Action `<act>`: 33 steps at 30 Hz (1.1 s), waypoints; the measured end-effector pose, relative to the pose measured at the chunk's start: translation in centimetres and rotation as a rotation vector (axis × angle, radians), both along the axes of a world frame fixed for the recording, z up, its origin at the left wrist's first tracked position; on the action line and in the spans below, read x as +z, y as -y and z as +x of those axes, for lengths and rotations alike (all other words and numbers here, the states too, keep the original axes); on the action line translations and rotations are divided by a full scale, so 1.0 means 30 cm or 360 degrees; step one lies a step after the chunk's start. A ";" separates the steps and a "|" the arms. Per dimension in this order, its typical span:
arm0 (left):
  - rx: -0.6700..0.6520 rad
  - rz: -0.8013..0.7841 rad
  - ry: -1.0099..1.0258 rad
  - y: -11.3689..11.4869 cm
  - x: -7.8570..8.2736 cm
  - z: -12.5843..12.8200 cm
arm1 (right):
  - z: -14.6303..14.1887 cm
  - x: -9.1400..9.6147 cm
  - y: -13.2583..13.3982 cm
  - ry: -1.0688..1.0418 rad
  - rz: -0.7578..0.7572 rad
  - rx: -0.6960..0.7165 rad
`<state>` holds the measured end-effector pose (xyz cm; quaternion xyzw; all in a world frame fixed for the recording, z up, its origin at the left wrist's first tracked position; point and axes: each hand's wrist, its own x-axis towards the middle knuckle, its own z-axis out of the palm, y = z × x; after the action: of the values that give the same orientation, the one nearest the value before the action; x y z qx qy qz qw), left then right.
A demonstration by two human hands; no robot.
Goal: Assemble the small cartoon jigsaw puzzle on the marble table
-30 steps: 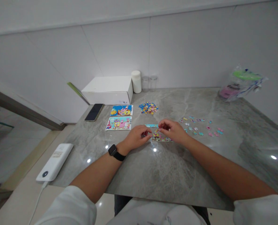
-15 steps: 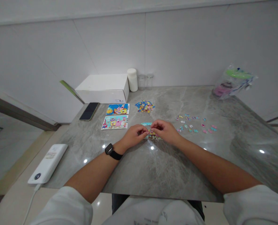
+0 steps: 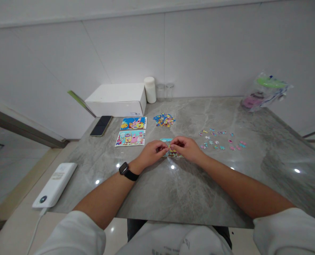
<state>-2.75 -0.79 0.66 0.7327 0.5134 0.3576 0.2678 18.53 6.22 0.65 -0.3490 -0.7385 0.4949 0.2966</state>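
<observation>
Seen from the head camera, a person in white sleeves bends both hands over a small, colorful puzzle lying on a gray marbled desk, directly in front of the wearer. The left hand, a black smartwatch at its wrist, is at the puzzle's left side, thumb and fingers drawn narrow. The right hand meets it from the other side, its fingers bent to a close pinch; whether either hand grips a piece cannot be told, as the fingertips hide it. The two hands partly cover the puzzle.

Loose pieces are scattered to the right, while a denser heap of pieces sits beyond the puzzle. To the left lie two cartoon picture cards, the blue card behind the pale card, with a dark phone beside them. A white box, a white bottle and two clear glasses stand along the wall.
</observation>
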 end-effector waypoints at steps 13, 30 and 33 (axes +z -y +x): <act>-0.0131 0.0201 -0.0171 0.001 0.006 -0.009 | 0.029 -0.014 -0.055 0.0017 0.0110 -0.0156; -0.0478 0.0264 -0.0534 0.034 0.032 -0.003 | 0.070 -0.019 -0.099 0.0478 0.0415 0.0010; -0.0483 0.0245 -0.0542 0.035 0.034 -0.003 | 0.069 -0.008 -0.094 0.0501 0.0459 0.0043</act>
<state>-2.83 -1.84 1.68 0.8694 0.4064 0.2228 0.1713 20.60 9.03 0.42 -0.3662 -0.8434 0.3274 0.2177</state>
